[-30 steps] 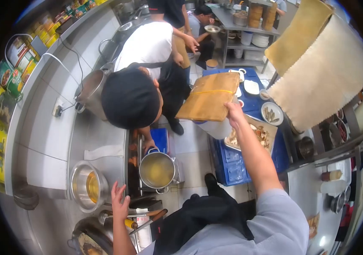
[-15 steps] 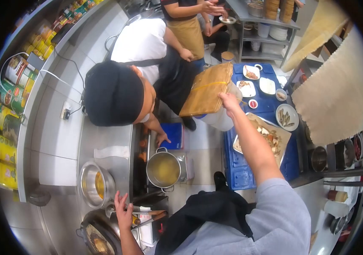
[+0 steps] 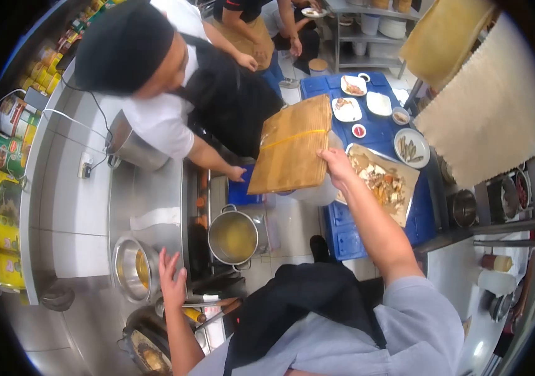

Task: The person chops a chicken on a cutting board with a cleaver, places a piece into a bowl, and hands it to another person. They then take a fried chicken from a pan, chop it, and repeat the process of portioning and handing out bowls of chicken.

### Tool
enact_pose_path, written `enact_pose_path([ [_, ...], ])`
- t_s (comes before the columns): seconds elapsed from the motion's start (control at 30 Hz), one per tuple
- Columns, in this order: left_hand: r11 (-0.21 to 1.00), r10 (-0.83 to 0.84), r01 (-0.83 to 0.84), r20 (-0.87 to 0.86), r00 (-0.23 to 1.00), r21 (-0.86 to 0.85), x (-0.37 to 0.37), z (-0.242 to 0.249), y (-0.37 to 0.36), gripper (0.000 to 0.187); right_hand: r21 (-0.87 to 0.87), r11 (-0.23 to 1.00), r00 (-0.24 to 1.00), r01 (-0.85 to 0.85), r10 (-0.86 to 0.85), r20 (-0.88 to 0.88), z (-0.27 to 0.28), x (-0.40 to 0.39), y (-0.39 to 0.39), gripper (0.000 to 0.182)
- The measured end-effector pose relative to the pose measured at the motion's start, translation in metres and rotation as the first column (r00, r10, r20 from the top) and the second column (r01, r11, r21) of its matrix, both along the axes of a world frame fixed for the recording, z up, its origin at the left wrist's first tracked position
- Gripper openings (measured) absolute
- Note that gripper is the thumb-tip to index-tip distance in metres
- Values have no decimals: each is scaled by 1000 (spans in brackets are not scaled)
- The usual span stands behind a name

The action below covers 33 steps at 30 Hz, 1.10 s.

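Note:
My right hand [image 3: 336,165] grips the right edge of a wooden cutting board [image 3: 293,150], which has a yellow band across it. The board is held up in the air at a tilt. Partly hidden behind it is a whitish plastic bucket [image 3: 322,193]. My left hand [image 3: 172,279] is empty, its fingers spread, just right of a steel bowl [image 3: 119,262] containing something yellow. A two-handled pot [image 3: 213,227] with yellowish contents stands between my left hand and the board.
A co-worker [image 3: 230,84] in a black cap stands beyond the board. On the right, a blue table [image 3: 349,241] bears a tray of food [image 3: 383,182], a plate of shellfish [image 3: 412,148] and small dishes. A blackened pan [image 3: 145,351] lies lower left. Cardboard sheets [image 3: 486,106] hang at right.
The co-worker has risen and shifted left, drawing a hand back from the blue box. My right hand still holds the board; my left hand stays spread near the bowl. The view has shifted slightly.

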State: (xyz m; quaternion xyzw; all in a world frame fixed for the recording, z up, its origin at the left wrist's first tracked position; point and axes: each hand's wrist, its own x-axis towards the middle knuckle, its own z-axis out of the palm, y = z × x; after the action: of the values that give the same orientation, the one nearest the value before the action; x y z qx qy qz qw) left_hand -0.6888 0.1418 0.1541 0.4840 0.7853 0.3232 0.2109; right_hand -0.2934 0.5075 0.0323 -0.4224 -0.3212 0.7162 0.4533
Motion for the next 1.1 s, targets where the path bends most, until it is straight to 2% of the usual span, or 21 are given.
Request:
enact_pose_path([
  [0.07, 998, -46, 47, -4, 999, 41, 0, 7, 16, 49, 12, 997, 993, -77, 76, 86, -18, 8, -11, 25],
  [0.13, 993, -82, 83, -15, 996, 78, -7, 7, 21, 48, 40, 994, 988, -104, 98, 116, -13, 11, -35, 27],
  [0.3, 979, -122, 123, -13, 992, 160, -22, -5, -4, 49, 33, 999, 999, -19, 18, 29, 6, 17, -111, 33],
  [0.37, 975, -120, 93, 124, 985, 201, -27, -12, -10, 49, 9, 999, 999, 35, -35, 19, 14, 25, -148, 33],
  [0.47, 960, -215, 162, 228, 950, 230, -45, -33, -1, 49, 7, 996, 996, 87, -87, -21, 24, 35, -209, 33],
  [0.57, 931, -342, 291, 248, 906, 220, -42, -41, 24, 48, -30, 991, 991, 132, -132, -1, 24, 48, -280, 37],
  [0.67, 828, -541, 478, 194, 819, 293, -27, -51, 51, 47, -60, 963, 963, 264, -266, -35, 38, 50, -344, 34],
  [0.73, 745, -654, 539, 273, 705, 392, 6, -41, 65, 44, -147, 926, 936, 347, -352, -12, 43, 56, -387, 32],
  [0.8, 671, -733, 666, 154, 663, 326, 20, -45, 80, 43, -173, 877, 894, 449, -443, 75, 11, 62, -434, 30],
  [0.87, 666, -745, 694, 278, 606, 273, 37, -51, 93, 45, -146, 829, 833, 540, -502, 233, 8, 66, -478, 27],
  [0.93, 543, -839, 799, 217, 500, 258, 62, -52, 111, 44, -162, 736, 753, 657, -632, 181, -17, 66, -526, 26],
  [1.0, 378, -923, 914, 141, 359, 149, 105, -35, 120, 44, -161, 684, 702, 711, -705, 101, -34, 66, -552, 24],
  [1.07, 224, -968, 963, 147, 202, 150, 144, -41, 134, 46, -206, 597, 631, 775, -728, 268, -37, 72, -599, 23],
  [1.1, 135, -990, 985, 50, 130, 111, 168, -37, 139, 48, -183, 565, 593, 804, -751, 290, -51, 72, -616, 24],
])
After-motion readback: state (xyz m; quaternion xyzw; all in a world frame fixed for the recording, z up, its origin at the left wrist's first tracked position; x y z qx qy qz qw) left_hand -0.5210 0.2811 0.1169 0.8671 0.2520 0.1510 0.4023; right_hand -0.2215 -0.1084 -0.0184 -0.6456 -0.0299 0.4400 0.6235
